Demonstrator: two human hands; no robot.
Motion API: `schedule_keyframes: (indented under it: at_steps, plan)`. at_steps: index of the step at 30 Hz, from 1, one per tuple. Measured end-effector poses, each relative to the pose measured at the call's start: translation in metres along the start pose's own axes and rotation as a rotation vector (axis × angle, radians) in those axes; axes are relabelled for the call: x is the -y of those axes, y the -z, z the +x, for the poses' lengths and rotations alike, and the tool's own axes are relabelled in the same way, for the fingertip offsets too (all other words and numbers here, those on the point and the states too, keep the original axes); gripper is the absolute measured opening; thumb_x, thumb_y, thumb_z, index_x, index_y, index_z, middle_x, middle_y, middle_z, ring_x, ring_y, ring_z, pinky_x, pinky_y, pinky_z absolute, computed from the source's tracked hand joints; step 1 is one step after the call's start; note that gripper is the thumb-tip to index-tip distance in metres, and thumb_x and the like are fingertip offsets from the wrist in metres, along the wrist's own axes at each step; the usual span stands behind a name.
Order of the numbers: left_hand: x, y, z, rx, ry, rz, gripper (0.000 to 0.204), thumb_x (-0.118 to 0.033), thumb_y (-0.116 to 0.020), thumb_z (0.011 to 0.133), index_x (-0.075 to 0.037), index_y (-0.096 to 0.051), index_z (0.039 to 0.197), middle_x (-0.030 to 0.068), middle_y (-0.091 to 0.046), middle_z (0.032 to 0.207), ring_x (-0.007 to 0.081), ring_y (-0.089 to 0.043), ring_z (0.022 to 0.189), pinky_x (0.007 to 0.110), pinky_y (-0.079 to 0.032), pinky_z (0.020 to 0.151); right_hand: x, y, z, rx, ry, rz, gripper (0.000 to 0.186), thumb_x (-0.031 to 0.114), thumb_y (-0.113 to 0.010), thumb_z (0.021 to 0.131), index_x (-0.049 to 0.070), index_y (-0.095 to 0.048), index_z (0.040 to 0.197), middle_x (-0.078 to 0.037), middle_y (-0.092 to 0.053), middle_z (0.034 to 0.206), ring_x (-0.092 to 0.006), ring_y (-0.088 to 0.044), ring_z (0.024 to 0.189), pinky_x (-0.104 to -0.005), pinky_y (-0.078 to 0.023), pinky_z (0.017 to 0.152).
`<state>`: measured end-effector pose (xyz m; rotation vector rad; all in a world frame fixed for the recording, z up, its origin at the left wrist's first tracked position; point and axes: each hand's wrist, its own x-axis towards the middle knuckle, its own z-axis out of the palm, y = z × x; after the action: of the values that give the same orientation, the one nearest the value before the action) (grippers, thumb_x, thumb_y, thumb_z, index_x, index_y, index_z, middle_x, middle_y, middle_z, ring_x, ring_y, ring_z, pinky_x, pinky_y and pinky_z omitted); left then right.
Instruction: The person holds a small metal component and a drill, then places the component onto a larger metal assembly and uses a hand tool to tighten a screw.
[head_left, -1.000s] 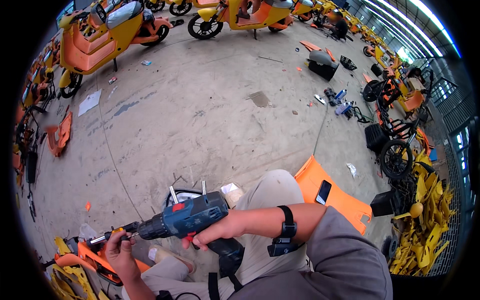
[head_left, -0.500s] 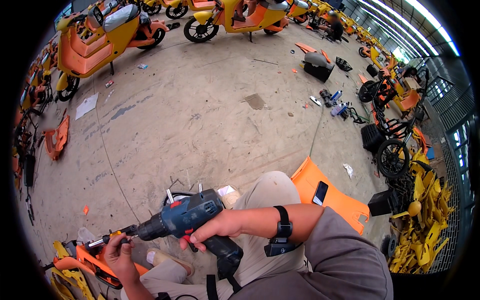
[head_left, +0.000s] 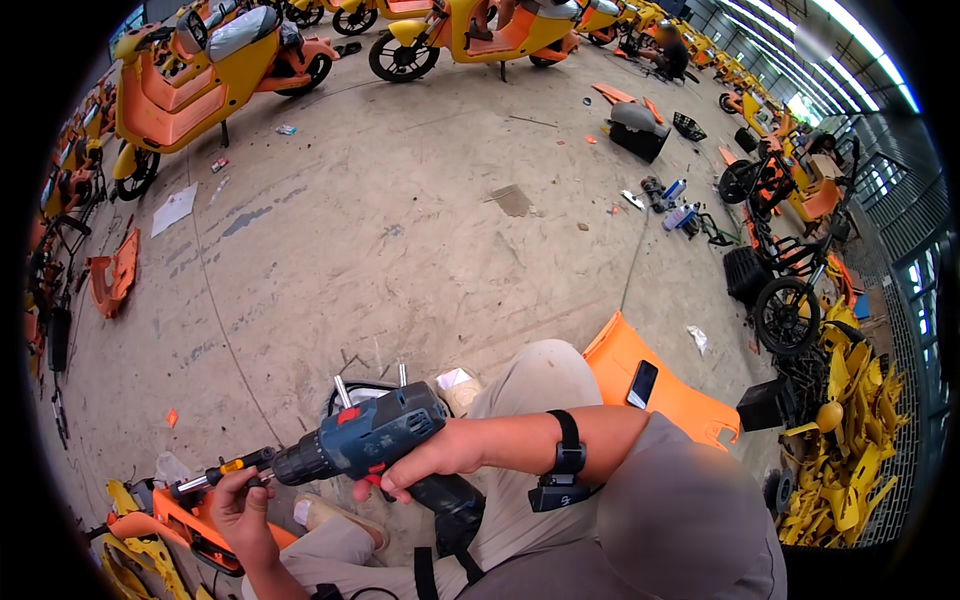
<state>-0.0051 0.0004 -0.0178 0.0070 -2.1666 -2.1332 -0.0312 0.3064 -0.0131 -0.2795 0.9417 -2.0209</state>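
My right hand (head_left: pixel 432 462) is wrapped round the grip of a dark blue cordless drill (head_left: pixel 385 432), its index finger by the red trigger. The drill's black chuck (head_left: pixel 303 460) points left toward my left hand (head_left: pixel 242 508). My left fingers pinch at the bit end just ahead of the chuck; what lies between them is too small to make out. Close beyond those fingers is a black and silver rod-shaped part with a yellow band (head_left: pixel 222 472). Below it lies an orange scooter panel (head_left: pixel 180 515) with a dark frame.
A phone (head_left: pixel 642 384) rests on an orange panel (head_left: pixel 610 352) right of my knee. Yellow broken panels (head_left: pixel 850 440) pile up at the right. Scooters (head_left: pixel 190 90) stand along the far side. Bottles (head_left: pixel 680 215) and a stripped scooter frame (head_left: pixel 785 260) are farther right.
The drill and both hands have barely moved. My right fingers have shifted slightly at the trigger, and my left fingers stay at the bit end.
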Motion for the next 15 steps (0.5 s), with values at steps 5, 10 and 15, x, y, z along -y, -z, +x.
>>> schedule_keyframes:
  at_steps: [5,10,15]
  plan:
    - [-0.003,0.007,-0.001,-0.01,0.01,0.041,0.031,-0.017,-0.072,0.089,0.004,-0.062,0.109,0.0072,-0.061,0.091,0.014,-0.058,0.078,0.028,-0.049,0.074,0.006,-0.002,0.004,0.023,-0.005,-0.032,0.024,0.004,-0.063,0.08,0.0,-0.064,0.103,-0.007,-0.067,0.092,-0.0119,-0.058,0.066,-0.0273,-0.05,0.063]
    - [0.004,0.012,0.0,-0.1,0.044,0.088,0.025,0.003,-0.065,0.084,0.005,-0.066,0.109,0.0128,-0.068,0.101,0.0195,-0.067,0.088,0.03,-0.056,0.08,0.003,0.004,0.009,-0.002,-0.137,-0.062,0.019,0.014,-0.068,0.087,0.002,-0.067,0.102,-0.005,-0.066,0.088,-0.0107,-0.06,0.072,-0.0281,-0.051,0.065]
    - [-0.013,-0.012,0.008,-0.024,-0.039,-0.17,0.025,0.007,-0.069,0.084,0.004,-0.065,0.109,0.011,-0.07,0.095,0.0149,-0.068,0.083,0.027,-0.056,0.077,0.016,-0.015,-0.009,-0.169,-0.034,0.033,0.043,0.008,-0.068,0.076,-0.003,-0.058,0.116,-0.013,-0.066,0.089,-0.0175,-0.06,0.064,-0.033,-0.05,0.063]
